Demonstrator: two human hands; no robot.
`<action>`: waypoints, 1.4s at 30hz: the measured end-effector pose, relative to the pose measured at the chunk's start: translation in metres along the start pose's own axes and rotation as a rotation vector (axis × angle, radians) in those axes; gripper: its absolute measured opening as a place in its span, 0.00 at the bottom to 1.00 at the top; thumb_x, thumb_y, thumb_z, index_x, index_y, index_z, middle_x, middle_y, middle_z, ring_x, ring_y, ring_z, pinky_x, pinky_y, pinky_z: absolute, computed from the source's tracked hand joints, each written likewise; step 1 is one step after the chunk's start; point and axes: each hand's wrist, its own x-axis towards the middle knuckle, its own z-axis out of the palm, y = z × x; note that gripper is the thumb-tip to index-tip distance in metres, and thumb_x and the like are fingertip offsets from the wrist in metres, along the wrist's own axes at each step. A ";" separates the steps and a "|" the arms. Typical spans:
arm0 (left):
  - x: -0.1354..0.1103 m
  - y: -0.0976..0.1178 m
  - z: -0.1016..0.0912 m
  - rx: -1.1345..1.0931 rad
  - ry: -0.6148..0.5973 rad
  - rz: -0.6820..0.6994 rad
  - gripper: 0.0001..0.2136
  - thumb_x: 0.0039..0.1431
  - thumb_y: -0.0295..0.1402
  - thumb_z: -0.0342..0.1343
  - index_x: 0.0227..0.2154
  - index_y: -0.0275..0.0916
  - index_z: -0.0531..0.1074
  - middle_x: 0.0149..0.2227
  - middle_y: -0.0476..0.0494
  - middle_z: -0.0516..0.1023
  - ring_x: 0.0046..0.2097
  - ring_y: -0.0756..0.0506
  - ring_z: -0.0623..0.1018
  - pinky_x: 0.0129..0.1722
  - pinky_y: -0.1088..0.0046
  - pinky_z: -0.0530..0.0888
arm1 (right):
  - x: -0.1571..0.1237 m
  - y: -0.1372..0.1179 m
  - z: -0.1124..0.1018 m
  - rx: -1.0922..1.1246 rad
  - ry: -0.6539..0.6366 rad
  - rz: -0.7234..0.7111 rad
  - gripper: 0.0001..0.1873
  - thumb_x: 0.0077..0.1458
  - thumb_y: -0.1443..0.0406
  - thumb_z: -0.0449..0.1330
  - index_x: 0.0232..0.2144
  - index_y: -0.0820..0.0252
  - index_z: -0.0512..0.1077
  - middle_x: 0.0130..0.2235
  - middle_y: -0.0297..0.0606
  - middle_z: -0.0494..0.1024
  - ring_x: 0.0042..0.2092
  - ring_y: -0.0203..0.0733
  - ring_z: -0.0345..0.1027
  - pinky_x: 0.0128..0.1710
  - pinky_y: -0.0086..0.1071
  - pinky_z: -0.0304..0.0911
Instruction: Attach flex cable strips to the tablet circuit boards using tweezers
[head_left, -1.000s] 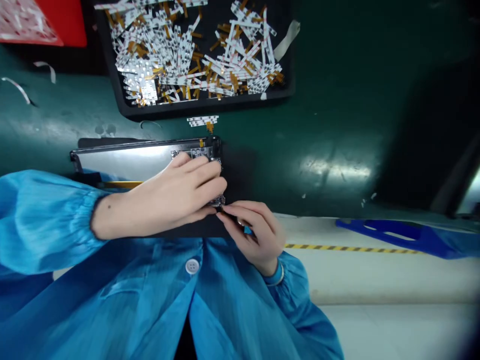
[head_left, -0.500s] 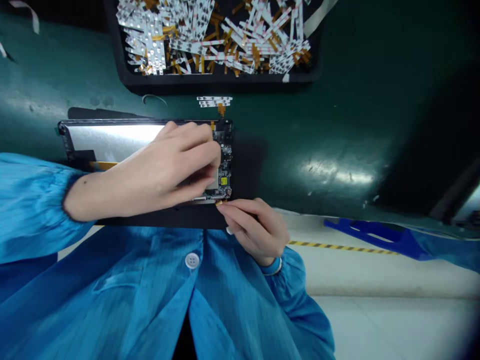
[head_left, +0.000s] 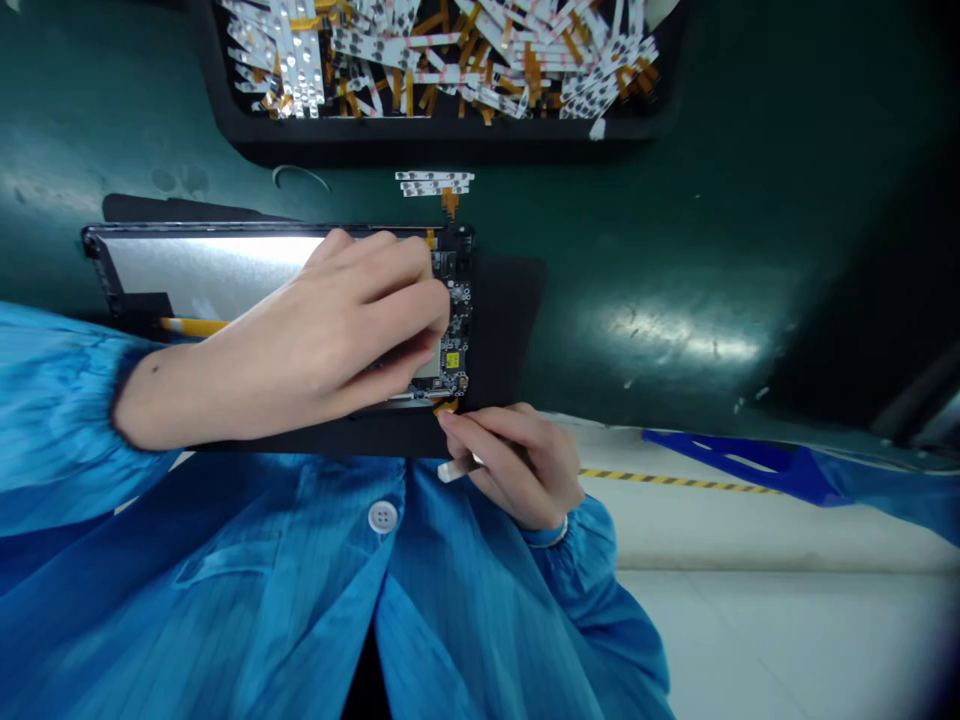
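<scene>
My left hand point(head_left: 315, 340) lies curled over a circuit board point(head_left: 457, 340) at the end of a black-framed display panel point(head_left: 210, 270), its fingers hiding whether they grip anything. My right hand point(head_left: 517, 470) pinches a small white stick point(head_left: 452, 470) between thumb and fingers, its fingertips point(head_left: 450, 422) touching an orange ribbon tab point(head_left: 446, 407) at the board's corner nearest me. The panel sits under my left palm, resting on a black pad point(head_left: 506, 330). Just beyond my left hand lies a loose ribbon strip point(head_left: 435, 183), and farther out a black tray point(head_left: 450, 150) holds a heap of similar strips.
</scene>
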 end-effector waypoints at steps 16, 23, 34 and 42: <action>-0.002 -0.002 0.004 0.027 0.027 0.041 0.11 0.71 0.38 0.42 0.38 0.39 0.66 0.40 0.43 0.72 0.41 0.43 0.72 0.39 0.64 0.64 | 0.015 -0.006 -0.003 -0.047 -0.028 -0.085 0.14 0.57 0.76 0.62 0.45 0.64 0.77 0.38 0.39 0.77 0.28 0.34 0.69 0.24 0.30 0.66; -0.003 -0.002 0.006 0.007 0.032 0.036 0.11 0.70 0.37 0.43 0.37 0.39 0.67 0.38 0.43 0.71 0.39 0.43 0.72 0.39 0.63 0.63 | 0.025 -0.014 -0.010 -0.155 -0.097 -0.099 0.10 0.59 0.75 0.61 0.43 0.64 0.76 0.39 0.39 0.78 0.32 0.35 0.71 0.27 0.31 0.66; -0.003 -0.008 0.005 -0.119 -0.062 0.079 0.16 0.70 0.35 0.39 0.39 0.41 0.74 0.38 0.47 0.68 0.42 0.45 0.71 0.53 0.58 0.64 | 0.026 -0.013 -0.003 -0.201 -0.030 -0.070 0.11 0.54 0.73 0.66 0.41 0.64 0.75 0.36 0.37 0.77 0.34 0.37 0.71 0.33 0.31 0.69; -0.009 -0.012 0.003 -0.322 -0.270 -0.031 0.28 0.70 0.50 0.34 0.38 0.45 0.79 0.40 0.48 0.73 0.50 0.41 0.74 0.55 0.49 0.68 | 0.032 -0.012 -0.002 -0.003 0.018 0.127 0.12 0.54 0.73 0.68 0.39 0.58 0.72 0.37 0.35 0.77 0.34 0.36 0.71 0.32 0.30 0.70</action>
